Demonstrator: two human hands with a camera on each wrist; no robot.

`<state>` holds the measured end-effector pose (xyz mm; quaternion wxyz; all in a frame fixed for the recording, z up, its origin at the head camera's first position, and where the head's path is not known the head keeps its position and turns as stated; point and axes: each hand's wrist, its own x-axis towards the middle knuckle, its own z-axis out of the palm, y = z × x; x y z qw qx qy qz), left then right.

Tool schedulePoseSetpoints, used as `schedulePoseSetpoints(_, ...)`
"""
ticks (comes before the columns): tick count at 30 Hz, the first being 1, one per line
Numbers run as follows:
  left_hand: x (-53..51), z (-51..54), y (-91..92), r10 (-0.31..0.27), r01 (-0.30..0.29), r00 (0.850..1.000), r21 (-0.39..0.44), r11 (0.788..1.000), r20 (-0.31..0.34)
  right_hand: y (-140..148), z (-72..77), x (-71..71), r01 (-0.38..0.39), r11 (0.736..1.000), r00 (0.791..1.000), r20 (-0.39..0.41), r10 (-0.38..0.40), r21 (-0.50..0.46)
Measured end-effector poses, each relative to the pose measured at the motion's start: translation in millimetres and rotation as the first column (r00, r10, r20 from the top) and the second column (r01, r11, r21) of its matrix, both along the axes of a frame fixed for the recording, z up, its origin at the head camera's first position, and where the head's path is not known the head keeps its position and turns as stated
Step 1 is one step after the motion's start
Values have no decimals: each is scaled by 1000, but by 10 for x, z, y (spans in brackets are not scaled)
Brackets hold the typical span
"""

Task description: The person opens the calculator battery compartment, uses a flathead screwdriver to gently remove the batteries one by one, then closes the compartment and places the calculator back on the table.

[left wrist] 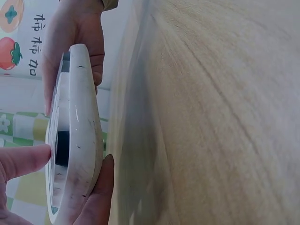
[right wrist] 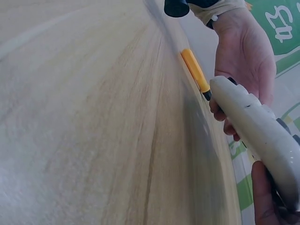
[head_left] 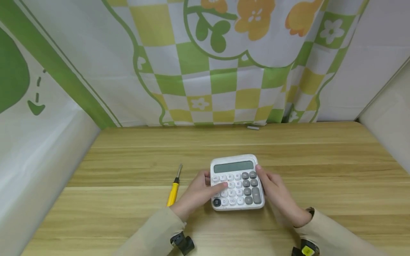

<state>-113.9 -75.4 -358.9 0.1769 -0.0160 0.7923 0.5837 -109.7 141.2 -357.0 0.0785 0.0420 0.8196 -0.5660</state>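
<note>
A white calculator [head_left: 237, 182] with a grey display and white and grey keys is held face up between both hands, tilted toward the head camera. My left hand [head_left: 202, 192] grips its left side, thumb lying over the keys and fingers beneath. On the opposite edge, my right hand [head_left: 278, 193] holds the calculator with its thumb near the display's corner. In the left wrist view the calculator [left wrist: 84, 126] is raised off the table, showing scuff marks along its side. The right wrist view shows fingers [right wrist: 263, 192] under the calculator's body [right wrist: 262, 131].
A screwdriver [head_left: 174, 190] with a yellow handle lies on the wooden table [head_left: 128, 160], left of the left hand. A small grey piece [head_left: 253, 127] sits at the table's back edge, before a checkered curtain [head_left: 224, 78]. White walls flank both sides.
</note>
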Motion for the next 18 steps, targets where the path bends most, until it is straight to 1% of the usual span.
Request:
schedulePoseSetpoints(5,5,31,-12,2,-3,1000,-44,999,-9,7,-18,-24,1,1000,1000,-19,-1,1)
schedulePoseSetpoints(12,4,60,-32,0,-2,1000,-62,998,-30,8,-40,-36,-4,1000,1000,-16,3,-29)
schedulePoseSetpoints(15,6,71,-35,2,-4,1000,-77,997,-31,10,-41,-33,-5,1000,1000,-16,5,-18)
schedulePoseSetpoints(18,6,76,-41,5,-8,1000,-89,996,-29,16,-44,-32,-13,1000,1000,-25,13,22)
